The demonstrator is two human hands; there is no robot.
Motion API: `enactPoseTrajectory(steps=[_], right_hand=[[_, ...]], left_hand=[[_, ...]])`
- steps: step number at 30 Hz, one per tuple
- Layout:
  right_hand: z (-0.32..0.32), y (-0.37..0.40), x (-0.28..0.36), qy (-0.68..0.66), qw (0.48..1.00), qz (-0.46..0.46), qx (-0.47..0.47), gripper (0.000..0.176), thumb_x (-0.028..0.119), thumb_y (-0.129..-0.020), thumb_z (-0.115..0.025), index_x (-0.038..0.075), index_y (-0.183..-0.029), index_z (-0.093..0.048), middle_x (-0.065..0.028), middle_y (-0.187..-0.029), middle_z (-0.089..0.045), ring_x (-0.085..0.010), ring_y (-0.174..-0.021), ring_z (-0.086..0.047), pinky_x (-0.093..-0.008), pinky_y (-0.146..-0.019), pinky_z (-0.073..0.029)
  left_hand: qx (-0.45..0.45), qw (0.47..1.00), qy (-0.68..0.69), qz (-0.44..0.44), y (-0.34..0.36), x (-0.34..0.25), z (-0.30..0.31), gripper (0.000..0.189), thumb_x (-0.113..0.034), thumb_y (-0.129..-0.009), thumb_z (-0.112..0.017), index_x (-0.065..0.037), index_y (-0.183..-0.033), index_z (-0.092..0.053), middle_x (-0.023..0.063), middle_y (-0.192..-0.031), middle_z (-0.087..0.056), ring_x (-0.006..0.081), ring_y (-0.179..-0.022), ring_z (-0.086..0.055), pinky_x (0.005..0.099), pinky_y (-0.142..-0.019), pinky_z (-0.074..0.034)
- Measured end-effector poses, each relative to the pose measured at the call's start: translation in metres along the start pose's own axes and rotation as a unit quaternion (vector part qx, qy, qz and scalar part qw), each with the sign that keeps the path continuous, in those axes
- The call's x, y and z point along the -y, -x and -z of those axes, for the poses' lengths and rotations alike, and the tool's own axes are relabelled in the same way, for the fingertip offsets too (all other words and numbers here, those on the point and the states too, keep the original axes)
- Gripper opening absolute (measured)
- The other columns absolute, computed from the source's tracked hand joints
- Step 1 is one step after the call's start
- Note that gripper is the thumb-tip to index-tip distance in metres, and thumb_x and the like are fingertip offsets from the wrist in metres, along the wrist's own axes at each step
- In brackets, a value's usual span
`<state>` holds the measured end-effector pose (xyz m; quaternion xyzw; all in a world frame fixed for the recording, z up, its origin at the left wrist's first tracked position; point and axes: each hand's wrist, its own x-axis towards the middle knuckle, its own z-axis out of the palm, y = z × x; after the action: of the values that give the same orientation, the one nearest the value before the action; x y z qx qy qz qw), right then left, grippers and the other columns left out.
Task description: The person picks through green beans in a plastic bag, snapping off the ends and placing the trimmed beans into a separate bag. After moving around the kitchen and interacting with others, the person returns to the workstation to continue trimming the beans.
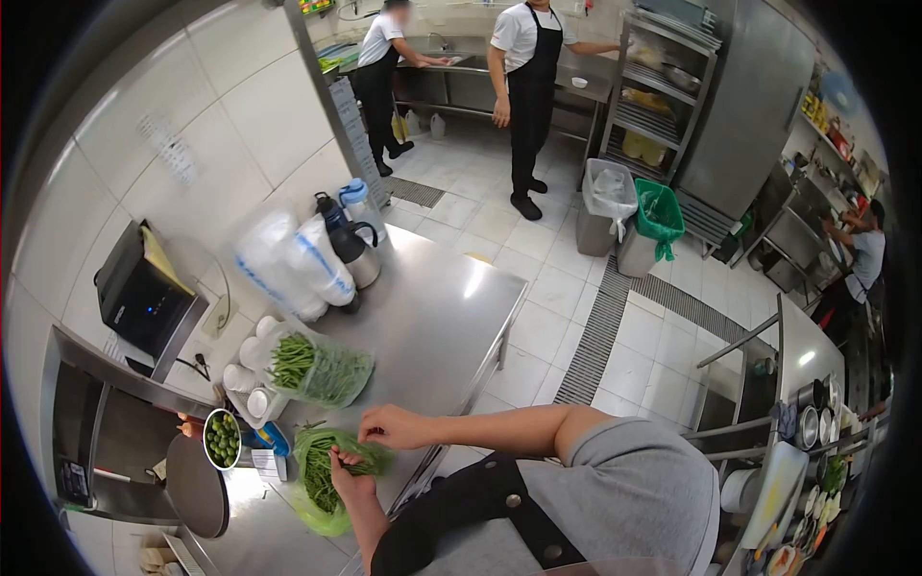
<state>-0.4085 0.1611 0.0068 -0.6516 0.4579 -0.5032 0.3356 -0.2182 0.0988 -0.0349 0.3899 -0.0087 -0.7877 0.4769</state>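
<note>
Both your left hand (pixel 352 483) and right hand (pixel 392 427) hold a closed grip on long green beans (pixel 371 458) above the open green plastic bag (pixel 315 504), probably so trimmings drop inside.

Left hand (pixel 352 483), right hand (pixel 390 426), green beans (pixel 320 477)

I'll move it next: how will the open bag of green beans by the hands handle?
Probably floppy: the bag of green beans is thin plastic, slumped on the table. Likely to sag and spill, since its mouth lies open.
</note>
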Motion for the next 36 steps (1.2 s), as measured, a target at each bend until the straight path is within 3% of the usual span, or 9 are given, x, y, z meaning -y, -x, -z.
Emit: enactPoseTrajectory(steps=[3, 6, 9, 12, 16, 19, 22, 28, 36], right_hand=[[-0.038, -0.034, 0.004, 0.016, 1.0, -0.012, -0.012, 0.009, 0.0, -0.083, -0.063, 0.001, -0.092, -0.061, -0.0121, -0.087, -0.06, -0.0278, -0.076, -0.06, -0.0371, -0.068, -0.048], [-0.071, -0.07, 0.012, 0.058, 0.998, 0.015, -0.018, 0.01, 0.005, -0.081, -0.062, 0.002, -0.087, -0.055, -0.013, -0.084, -0.06, -0.0334, -0.076, -0.059, -0.0433, -0.068, -0.046], [-0.123, -0.097, -0.021, 0.057, 0.997, 0.05, -0.022, 0.009, 0.004, -0.081, -0.062, 0.0, -0.085, -0.055, -0.0135, -0.079, -0.057, -0.0343, -0.076, -0.057, -0.0431, -0.07, -0.046], [-0.167, -0.109, -0.042, 0.065, 0.996, -0.001, 0.06, 0.012, 0.005, -0.076, -0.063, 0.001, -0.082, -0.054, -0.0142, -0.08, -0.059, -0.0348, -0.079, -0.059, -0.0442, -0.07, -0.045], [-0.19, -0.107, -0.061, 0.302, 0.899, -0.164, 0.272, 0.021, 0.007, -0.076, -0.063, 0.001, -0.096, -0.066, -0.0181, -0.094, -0.064, -0.0373, -0.088, -0.064, -0.0414, -0.079, -0.052], [-0.186, -0.087, -0.065, 0.435, 0.877, -0.157, 0.133, 0.027, 0.008, -0.078, -0.063, -0.003, -0.102, -0.067, -0.0207, -0.109, -0.061, -0.037, -0.098, -0.064, -0.0439, -0.082, -0.054], [-0.168, -0.088, -0.065, 0.409, 0.872, -0.249, 0.102, 0.027, 0.008, -0.081, -0.062, -0.005, -0.104, -0.064, -0.0211, -0.122, -0.055, -0.0356, -0.11, -0.06, -0.0461, -0.082, -0.054], [-0.172, -0.088, -0.089, 0.457, 0.871, -0.173, 0.051, 0.037, 0.01, -0.086, -0.056, -0.003, -0.12, -0.055, -0.0226, -0.128, -0.05, -0.036, -0.119, -0.055, -0.0451, -0.084, -0.054], [-0.169, -0.098, -0.1, 0.419, 0.882, -0.184, 0.115, 0.034, 0.011, -0.085, -0.059, -0.003, -0.116, -0.056, -0.0217, -0.116, -0.059, -0.0354, -0.104, -0.064, -0.0429, -0.082, -0.055]], left_hand=[[-0.017, 0.997, -0.075, -0.021, 0.018, -0.031, 0.013, 0.023, -0.026, -0.106, -0.047, -0.011, -0.09, -0.053, -0.0027, -0.068, -0.043, 0.0084, -0.056, -0.039, 0.0235, -0.051, -0.037], [0.129, 0.968, -0.208, 0.064, 0.03, -0.054, 0.059, 0.03, -0.029, -0.105, -0.049, -0.012, -0.08, -0.047, -0.0023, -0.063, -0.038, 0.0093, -0.052, -0.032, 0.0253, -0.048, -0.03], [0.181, 0.941, -0.265, 0.106, 0.035, -0.076, 0.071, 0.039, -0.033, -0.104, -0.049, -0.014, -0.071, -0.038, -0.0021, -0.058, -0.033, 0.01, -0.049, -0.028, 0.0264, -0.047, -0.025], [0.197, 0.924, -0.28, 0.17, 0.005, -0.107, 0.097, 0.044, -0.034, -0.103, -0.049, -0.015, -0.066, -0.034, -0.0027, -0.055, -0.029, 0.0103, -0.046, -0.027, 0.0267, -0.045, -0.025], [0.231, 0.9, -0.312, 0.199, 0.017, -0.129, 0.063, 0.046, -0.03, -0.102, -0.05, -0.015, -0.063, -0.031, -0.0031, -0.053, -0.026, 0.0101, -0.044, -0.025, 0.027, -0.043, -0.022], [0.181, 0.919, -0.308, 0.164, 0.013, -0.13, 0.049, 0.046, -0.029, -0.102, -0.05, -0.016, -0.062, -0.03, -0.0034, -0.053, -0.025, 0.01, -0.044, -0.023, 0.027, -0.042, -0.021], [0.141, 0.948, -0.259, 0.121, 0.007, -0.122, 0.034, 0.045, -0.028, -0.102, -0.049, -0.016, -0.063, -0.03, -0.0036, -0.054, -0.026, 0.0098, -0.046, -0.024, 0.0267, -0.044, -0.022], [0.14, 0.965, -0.213, 0.066, 0.006, -0.111, 0.013, 0.035, -0.026, -0.102, -0.052, -0.013, -0.072, -0.039, -0.0004, -0.063, -0.034, 0.0125, -0.052, -0.03, 0.0278, -0.052, -0.028], [0.212, 0.901, -0.316, 0.206, 0.001, -0.102, 0.063, 0.028, -0.019, -0.101, -0.053, -0.01, -0.077, -0.042, -0.0014, -0.061, -0.035, 0.0111, -0.05, -0.034, 0.0271, -0.048, -0.029]])
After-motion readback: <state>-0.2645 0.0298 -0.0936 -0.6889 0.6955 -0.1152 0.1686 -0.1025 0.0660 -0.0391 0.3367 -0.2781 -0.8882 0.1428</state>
